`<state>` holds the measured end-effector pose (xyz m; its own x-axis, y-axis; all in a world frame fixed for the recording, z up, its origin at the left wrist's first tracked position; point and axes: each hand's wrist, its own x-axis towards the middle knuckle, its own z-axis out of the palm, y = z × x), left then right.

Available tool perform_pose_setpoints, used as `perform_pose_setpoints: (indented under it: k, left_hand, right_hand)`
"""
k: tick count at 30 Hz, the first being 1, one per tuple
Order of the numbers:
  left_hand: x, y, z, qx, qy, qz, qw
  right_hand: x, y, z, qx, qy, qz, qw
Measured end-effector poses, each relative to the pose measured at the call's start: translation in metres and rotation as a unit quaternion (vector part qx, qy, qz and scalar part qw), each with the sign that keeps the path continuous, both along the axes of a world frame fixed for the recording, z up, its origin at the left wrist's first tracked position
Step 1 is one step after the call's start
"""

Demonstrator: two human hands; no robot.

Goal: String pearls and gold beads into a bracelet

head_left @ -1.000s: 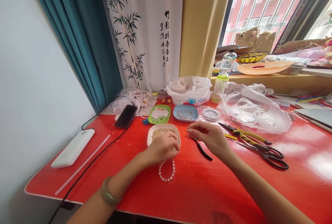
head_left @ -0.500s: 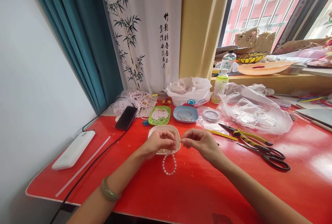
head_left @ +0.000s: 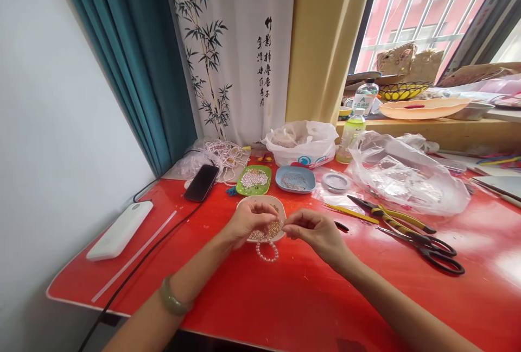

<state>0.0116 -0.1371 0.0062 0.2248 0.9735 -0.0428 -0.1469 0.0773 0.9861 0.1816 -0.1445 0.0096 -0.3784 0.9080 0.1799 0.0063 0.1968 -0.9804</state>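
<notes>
A loop of pale beads [head_left: 267,259] hangs below my left hand [head_left: 253,222], whose thumb and fingers are pinched on its upper end over a cream dish [head_left: 243,203] of gold beads. Close by on the right, my right hand [head_left: 314,231] is closed in a pinch beside the dish's right edge; what its fingertips hold is too small to make out. Behind the cream dish lie a green dish [head_left: 267,176] of pale beads and a blue dish [head_left: 311,178] with small pieces in it.
To the right lie yellow tweezers [head_left: 354,213], pliers [head_left: 391,217], black scissors [head_left: 439,254] and a plastic bag [head_left: 411,183]. A phone [head_left: 201,182], a white power bank [head_left: 119,231], a clear strip and a black cable lie left. Bottles [head_left: 350,136] stand behind.
The bead loop is higher and looks flatter. My right hand sits slightly nearer to my left hand. The whole view has shifted a little, with the table's items appearing further right.
</notes>
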Motion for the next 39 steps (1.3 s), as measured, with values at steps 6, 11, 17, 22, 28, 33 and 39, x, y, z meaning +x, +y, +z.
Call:
perform_pose_setpoints:
  k: [6,11,17,22,28,33,39]
  left_hand:
    - [0.002,-0.001,0.000,0.034,0.024,0.019,0.999]
    - [0.004,-0.003,0.000,0.039,0.036,0.017,0.998]
    - [0.004,-0.004,-0.001,0.043,0.042,0.003,0.998]
    - [0.005,-0.005,0.002,0.046,0.046,0.003,0.998]
    - [0.005,-0.006,0.003,0.071,0.064,0.008,0.995]
    - [0.004,-0.005,0.000,0.085,0.090,0.008,0.992]
    - [0.004,-0.004,-0.002,0.100,0.101,0.021,0.990]
  right_hand:
    - [-0.002,-0.001,-0.001,-0.007,0.004,-0.005,1.000]
    - [-0.002,0.001,-0.003,-0.008,0.003,-0.017,1.000]
    - [-0.002,0.002,-0.007,-0.004,-0.013,-0.021,1.000]
    - [-0.002,0.001,-0.006,-0.005,-0.023,-0.027,0.999]
    - [-0.001,0.003,-0.009,0.015,-0.048,-0.040,0.998]
    - [-0.001,0.004,-0.013,0.041,-0.078,-0.053,0.995]
    - [-0.002,0.001,-0.010,0.052,-0.090,-0.068,0.992]
